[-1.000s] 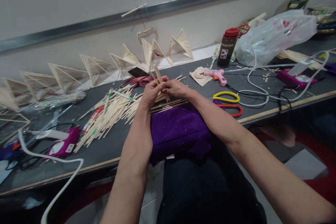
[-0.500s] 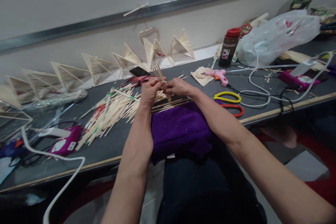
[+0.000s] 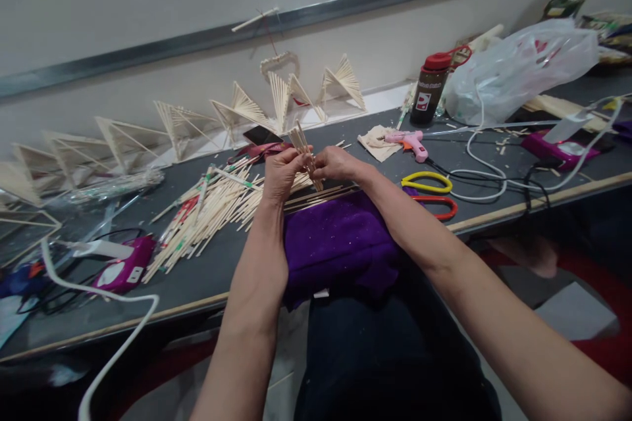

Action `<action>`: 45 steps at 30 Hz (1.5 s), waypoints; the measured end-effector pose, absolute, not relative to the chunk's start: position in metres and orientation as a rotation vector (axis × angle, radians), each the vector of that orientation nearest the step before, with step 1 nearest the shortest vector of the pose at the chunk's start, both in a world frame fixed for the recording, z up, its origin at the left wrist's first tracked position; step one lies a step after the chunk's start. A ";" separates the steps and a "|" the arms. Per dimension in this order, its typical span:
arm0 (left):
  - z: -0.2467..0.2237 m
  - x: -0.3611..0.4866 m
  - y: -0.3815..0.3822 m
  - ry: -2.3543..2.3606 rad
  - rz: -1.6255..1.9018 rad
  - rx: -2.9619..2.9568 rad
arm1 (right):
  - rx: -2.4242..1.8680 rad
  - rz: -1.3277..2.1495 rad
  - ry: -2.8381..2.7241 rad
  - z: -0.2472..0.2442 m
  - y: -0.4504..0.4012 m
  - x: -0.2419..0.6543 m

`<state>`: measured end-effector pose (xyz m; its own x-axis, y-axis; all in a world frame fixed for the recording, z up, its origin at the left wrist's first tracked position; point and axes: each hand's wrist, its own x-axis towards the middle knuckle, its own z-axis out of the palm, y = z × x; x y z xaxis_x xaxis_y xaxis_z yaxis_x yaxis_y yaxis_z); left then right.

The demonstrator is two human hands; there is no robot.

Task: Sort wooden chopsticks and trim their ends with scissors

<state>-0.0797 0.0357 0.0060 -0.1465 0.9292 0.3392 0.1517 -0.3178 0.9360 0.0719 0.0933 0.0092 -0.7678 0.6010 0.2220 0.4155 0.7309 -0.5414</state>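
Note:
Several thin wooden sticks [image 3: 299,136] stand upright in a small bundle between my hands. My left hand [image 3: 285,170] is closed around the bundle, thumb towards the middle. From the other side, my right hand [image 3: 334,163] pinches the same sticks lower down; its fingertips are partly hidden. Under my forearms a purple cloth [image 3: 340,233] lies over the table edge and my lap. A few more sticks lie flat along its far edge. Left of my hands spreads a loose pile of wooden sticks [image 3: 212,214], some with green and red marks.
Folded stick structures [image 3: 241,105] line the wall. A pink glue gun [image 3: 409,143] rests on a tissue, near yellow- and red-handled scissors [image 3: 428,187]. Further right are a dark bottle [image 3: 428,92], a plastic bag [image 3: 523,69] and cables. A magenta device [image 3: 126,264] sits at left.
The upright sticks have drawn closer together and turned slightly between my fingers. Both hands stay in nearly the same place.

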 end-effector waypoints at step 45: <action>0.031 -0.057 0.016 0.985 1.708 1.225 | -0.595 1.072 -2.461 0.016 0.068 0.057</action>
<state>-0.0566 0.0159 0.0307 -0.2139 0.9148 0.3427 -0.1614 -0.3791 0.9112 0.0568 0.0683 0.0163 -0.8339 0.5219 0.1798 0.2236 0.6171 -0.7544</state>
